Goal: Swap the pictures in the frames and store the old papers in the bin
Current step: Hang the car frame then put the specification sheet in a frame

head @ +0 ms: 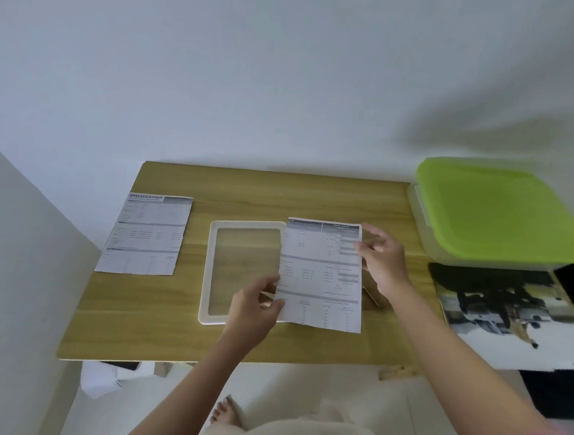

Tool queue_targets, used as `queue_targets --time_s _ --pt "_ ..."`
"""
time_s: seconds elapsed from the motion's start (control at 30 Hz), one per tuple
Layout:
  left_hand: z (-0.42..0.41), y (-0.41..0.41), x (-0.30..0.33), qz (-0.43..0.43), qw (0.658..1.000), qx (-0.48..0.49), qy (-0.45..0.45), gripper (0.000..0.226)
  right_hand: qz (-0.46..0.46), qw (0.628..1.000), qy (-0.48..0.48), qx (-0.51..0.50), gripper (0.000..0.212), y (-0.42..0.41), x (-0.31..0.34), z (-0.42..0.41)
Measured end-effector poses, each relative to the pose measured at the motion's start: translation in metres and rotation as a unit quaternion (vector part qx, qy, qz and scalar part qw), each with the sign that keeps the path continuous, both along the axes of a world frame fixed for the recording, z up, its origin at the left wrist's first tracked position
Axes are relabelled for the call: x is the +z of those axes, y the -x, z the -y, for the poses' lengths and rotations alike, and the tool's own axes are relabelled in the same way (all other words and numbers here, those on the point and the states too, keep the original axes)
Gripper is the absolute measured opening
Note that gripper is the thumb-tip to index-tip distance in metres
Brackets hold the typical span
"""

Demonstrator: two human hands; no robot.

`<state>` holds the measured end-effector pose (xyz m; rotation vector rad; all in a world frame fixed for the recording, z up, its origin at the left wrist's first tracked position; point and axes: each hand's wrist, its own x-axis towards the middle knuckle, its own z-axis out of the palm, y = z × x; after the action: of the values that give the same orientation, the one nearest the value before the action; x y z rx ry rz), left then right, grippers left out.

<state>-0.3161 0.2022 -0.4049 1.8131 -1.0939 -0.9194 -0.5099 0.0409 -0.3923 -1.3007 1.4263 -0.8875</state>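
Observation:
A white picture frame (207,273) lies flat in the middle of the wooden table (247,186), its window showing the wood beneath. A printed sheet (321,288) is held just right of the frame, overlapping its right edge. My left hand (257,309) pinches the sheet's lower left edge. My right hand (383,259) grips its upper right edge. A second printed sheet headed "SPECIFICATION" (146,237) lies flat at the table's left. The bin (447,254), a clear box with a green lid (499,213), stands closed at the right.
A large dark-and-white printed picture (511,320) lies under the bin at the table's right edge. A thin brown piece (370,294) pokes out beneath my right wrist. White walls close in behind and on the left. Papers (101,379) sit on the floor below the table's front left.

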Motion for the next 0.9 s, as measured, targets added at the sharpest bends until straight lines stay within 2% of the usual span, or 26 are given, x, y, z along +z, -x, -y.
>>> queue_targets --time_s 0.27,0.43,0.67,0.9 --pt "0.018 0.149 -0.008 -0.048 0.993 -0.095 -0.049 0.039 -0.093 0.995 0.019 -0.041 0.035 0.163 -0.012 -0.001" --pt "0.031 0.227 -0.022 -0.050 0.990 -0.117 -0.062 0.041 -0.137 0.989 0.017 -0.059 0.032 0.241 -0.031 -0.002" --pt "0.051 0.292 -0.038 -0.044 0.992 -0.092 -0.078 0.044 -0.199 0.978 0.037 -0.052 0.021 0.295 -0.047 0.024" --pt "0.077 0.321 -0.044 -0.034 0.992 -0.082 -0.093 0.048 -0.236 0.971 0.038 0.008 0.029 0.314 -0.057 0.063"
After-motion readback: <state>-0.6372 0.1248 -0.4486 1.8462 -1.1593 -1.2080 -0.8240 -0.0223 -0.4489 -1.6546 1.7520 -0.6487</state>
